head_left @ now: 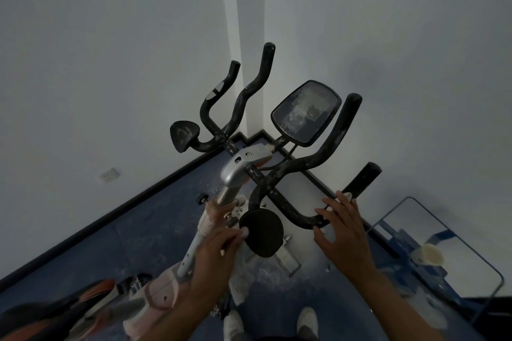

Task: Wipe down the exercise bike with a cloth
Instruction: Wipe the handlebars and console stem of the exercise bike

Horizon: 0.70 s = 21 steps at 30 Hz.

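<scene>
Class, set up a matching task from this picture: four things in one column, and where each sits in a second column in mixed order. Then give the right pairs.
Things:
1. left hand
2. right hand
3. display screen
4. wall socket

Places:
A. low on the wall, at the left
B. on the curved black handlebar
C. between the handlebars, facing up
D. on the pale cloth against the bike's post

Pairs: 1-D, 2-B, 3-C, 4-A

No text, label or number is legible; the bike's console screen (306,113) shows only blurred marks.
</scene>
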{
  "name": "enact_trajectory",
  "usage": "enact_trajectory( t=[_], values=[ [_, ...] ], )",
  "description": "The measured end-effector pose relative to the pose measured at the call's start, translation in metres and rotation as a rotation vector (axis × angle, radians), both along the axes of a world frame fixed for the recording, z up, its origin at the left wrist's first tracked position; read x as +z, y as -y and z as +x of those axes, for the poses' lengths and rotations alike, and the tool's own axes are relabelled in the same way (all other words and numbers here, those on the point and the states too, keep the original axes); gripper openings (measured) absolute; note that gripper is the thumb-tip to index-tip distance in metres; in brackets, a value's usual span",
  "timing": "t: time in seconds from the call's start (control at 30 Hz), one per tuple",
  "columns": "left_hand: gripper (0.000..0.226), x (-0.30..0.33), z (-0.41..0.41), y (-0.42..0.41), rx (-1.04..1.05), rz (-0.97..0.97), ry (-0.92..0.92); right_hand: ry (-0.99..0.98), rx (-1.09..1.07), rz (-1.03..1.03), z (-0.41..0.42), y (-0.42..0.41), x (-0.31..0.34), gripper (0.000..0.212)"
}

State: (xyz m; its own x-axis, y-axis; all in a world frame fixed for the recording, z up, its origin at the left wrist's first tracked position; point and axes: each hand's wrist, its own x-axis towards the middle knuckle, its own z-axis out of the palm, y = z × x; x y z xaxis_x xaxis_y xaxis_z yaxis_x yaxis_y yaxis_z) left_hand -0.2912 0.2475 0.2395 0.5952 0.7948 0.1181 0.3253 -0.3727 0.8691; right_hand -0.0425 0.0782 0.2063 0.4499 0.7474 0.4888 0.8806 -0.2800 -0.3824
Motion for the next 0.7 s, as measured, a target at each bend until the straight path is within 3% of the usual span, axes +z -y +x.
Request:
enact_trajectory(
  t=[0.13, 0.3, 0.5, 0.63, 0.7],
  values=[
    [0.019, -0.006, 0.011, 0.03, -0.006, -0.138, -0.051, -0.004, -0.002, 0.003, 0.0, 0.0, 0.001, 0.036],
    [0.03, 0.01, 0.016, 0.042, -0.132, -0.053, -0.007, -0.008, -0.005, -0.001, -0.002, 0.0, 0.003, 0.038],
    [0.009, 0.03, 0.03, 0.047, -0.174, -0.16, 0.121, -0.048, 0.009, -0.024, -0.036, 0.0, 0.029, 0.054],
    [0.003, 0.053, 0.048, 0.056, -0.197, -0.318, 0.234, -0.343, 0.287, 0.026, -0.081, 0.001, 0.043, 0.056],
    [0.001, 0.055, 0.054, 0.058, -0.217, -0.318, 0.219, -0.524, 0.263, 0.024, -0.092, 0.0, 0.04, 0.057]
  ],
)
